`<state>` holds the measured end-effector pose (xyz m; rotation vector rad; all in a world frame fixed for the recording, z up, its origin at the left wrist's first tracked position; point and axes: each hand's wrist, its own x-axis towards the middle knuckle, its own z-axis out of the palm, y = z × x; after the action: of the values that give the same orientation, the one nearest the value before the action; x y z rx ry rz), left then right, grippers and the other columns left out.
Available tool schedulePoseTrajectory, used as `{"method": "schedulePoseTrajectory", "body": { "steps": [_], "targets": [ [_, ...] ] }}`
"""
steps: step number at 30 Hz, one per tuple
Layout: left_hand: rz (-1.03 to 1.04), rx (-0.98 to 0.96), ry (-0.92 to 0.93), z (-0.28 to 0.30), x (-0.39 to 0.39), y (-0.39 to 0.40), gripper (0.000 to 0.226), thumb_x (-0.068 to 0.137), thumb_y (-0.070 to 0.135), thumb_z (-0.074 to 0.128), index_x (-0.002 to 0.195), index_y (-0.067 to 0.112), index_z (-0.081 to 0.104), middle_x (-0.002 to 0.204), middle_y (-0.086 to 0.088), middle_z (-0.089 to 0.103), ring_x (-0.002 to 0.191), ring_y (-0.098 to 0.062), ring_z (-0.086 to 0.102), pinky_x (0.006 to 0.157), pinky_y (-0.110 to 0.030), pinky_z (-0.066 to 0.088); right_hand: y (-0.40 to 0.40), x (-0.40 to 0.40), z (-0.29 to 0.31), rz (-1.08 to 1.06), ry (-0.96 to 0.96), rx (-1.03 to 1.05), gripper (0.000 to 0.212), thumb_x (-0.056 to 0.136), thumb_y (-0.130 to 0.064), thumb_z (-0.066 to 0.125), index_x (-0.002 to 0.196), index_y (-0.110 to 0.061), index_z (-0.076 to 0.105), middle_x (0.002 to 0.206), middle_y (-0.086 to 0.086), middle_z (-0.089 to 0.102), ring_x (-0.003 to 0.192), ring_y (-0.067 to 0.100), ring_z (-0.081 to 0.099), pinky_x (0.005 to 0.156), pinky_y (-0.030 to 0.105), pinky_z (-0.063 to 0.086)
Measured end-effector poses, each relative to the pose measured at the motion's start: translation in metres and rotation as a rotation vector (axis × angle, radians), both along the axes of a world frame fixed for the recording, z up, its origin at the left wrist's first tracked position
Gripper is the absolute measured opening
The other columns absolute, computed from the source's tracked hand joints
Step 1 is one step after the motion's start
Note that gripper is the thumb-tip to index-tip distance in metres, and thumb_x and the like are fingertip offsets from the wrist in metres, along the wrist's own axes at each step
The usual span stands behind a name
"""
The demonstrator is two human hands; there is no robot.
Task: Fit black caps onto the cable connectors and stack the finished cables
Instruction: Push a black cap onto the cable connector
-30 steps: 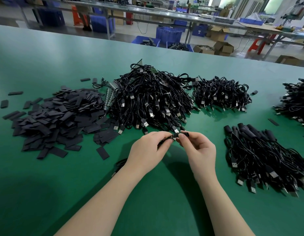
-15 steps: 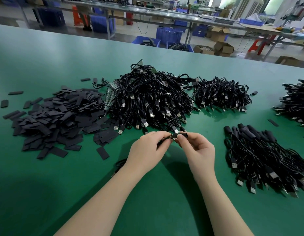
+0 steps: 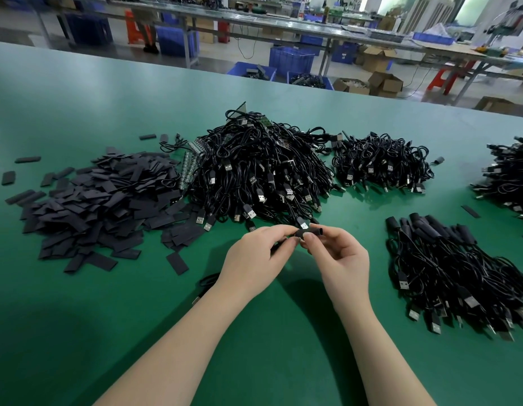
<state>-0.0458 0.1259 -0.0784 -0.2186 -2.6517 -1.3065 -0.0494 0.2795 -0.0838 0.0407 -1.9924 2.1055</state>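
My left hand [image 3: 254,259] and my right hand [image 3: 339,256] meet over the green table [image 3: 78,332], just in front of the big heap of black USB cables [image 3: 260,174]. The right hand pinches a black tubular cap [image 3: 311,231], whose open end points right. The left hand pinches the cable end at the cap's left side; the connector itself is hidden by my fingers. That cable [image 3: 206,281] trails down under my left wrist. A flat pile of black caps [image 3: 99,206] lies at the left. Capped cables [image 3: 447,268] are stacked at the right.
A smaller cable heap [image 3: 383,162] lies behind right, and another [image 3: 512,174] at the right edge. Loose caps [image 3: 176,263] lie near my left hand. Beyond the table's far edge stand benches, blue crates [image 3: 289,58] and cardboard boxes [image 3: 384,83].
Both hands stay together in the same spot. More of the black cap now shows past my right fingertips, with its open end turned to the right.
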Motion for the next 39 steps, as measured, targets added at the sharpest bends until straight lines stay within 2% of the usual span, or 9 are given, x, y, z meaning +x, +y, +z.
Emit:
{"method": "schedulePoseTrajectory", "body": {
  "steps": [7,15,21,25,32,39],
  "targets": [
    [0.004,0.026,0.021,-0.0014,-0.0013,-0.0003,0.02,0.095,0.04,0.055,0.113,0.042,0.064,0.101,0.017,0.067,0.094,-0.001,0.061,0.079,-0.037,0.055,0.001,0.0,-0.0007,0.018,0.018,0.032,0.015,0.087,-0.008,0.074,0.095,-0.021,0.074,0.09,0.003,0.077,0.088,0.025,0.074,0.081,0.028,0.059],
    [-0.024,0.015,0.041,-0.001,-0.0001,0.0001,0.02,0.095,0.041,0.055,0.113,0.041,0.066,0.101,0.015,0.067,0.095,-0.003,0.061,0.079,-0.037,0.054,0.0039,-0.0024,-0.0006,0.009,0.02,0.045,0.011,0.089,-0.008,0.071,0.092,-0.019,0.072,0.087,0.0,0.076,0.083,0.017,0.073,0.076,0.021,0.056],
    [-0.02,0.037,0.058,-0.0005,-0.0001,-0.0003,0.021,0.094,0.039,0.056,0.115,0.044,0.057,0.1,0.013,0.068,0.093,-0.006,0.062,0.078,-0.04,0.054,0.0041,-0.0013,0.0012,0.047,0.009,0.069,0.017,0.088,-0.011,0.072,0.093,-0.027,0.074,0.092,0.004,0.076,0.088,0.024,0.072,0.08,0.028,0.058],
    [-0.027,0.008,0.058,-0.0003,0.0005,0.0,0.019,0.094,0.04,0.056,0.111,0.04,0.064,0.099,0.013,0.068,0.091,-0.005,0.062,0.077,-0.039,0.054,0.0023,-0.0002,0.0019,0.097,0.011,0.104,0.017,0.089,-0.008,0.07,0.096,-0.023,0.074,0.089,-0.003,0.076,0.082,0.01,0.071,0.075,0.018,0.054],
    [0.013,-0.081,0.043,0.0023,0.0025,-0.0004,0.021,0.095,0.046,0.054,0.113,0.047,0.064,0.095,0.015,0.068,0.071,-0.002,0.059,0.072,-0.033,0.053,0.0026,-0.0002,0.0033,0.077,0.004,0.144,0.022,0.089,-0.01,0.071,0.086,-0.031,0.075,0.084,-0.006,0.076,0.077,0.007,0.069,0.073,0.016,0.053],
    [-0.043,0.026,0.037,0.0017,0.0006,-0.0014,0.026,0.093,0.038,0.06,0.117,0.044,0.066,0.099,0.016,0.068,0.084,-0.001,0.063,0.081,-0.031,0.052,0.0044,-0.0009,0.0045,0.076,-0.012,0.183,0.017,0.091,-0.013,0.07,0.087,-0.029,0.075,0.082,-0.005,0.075,0.076,0.007,0.068,0.073,0.019,0.054]
  ]
}}
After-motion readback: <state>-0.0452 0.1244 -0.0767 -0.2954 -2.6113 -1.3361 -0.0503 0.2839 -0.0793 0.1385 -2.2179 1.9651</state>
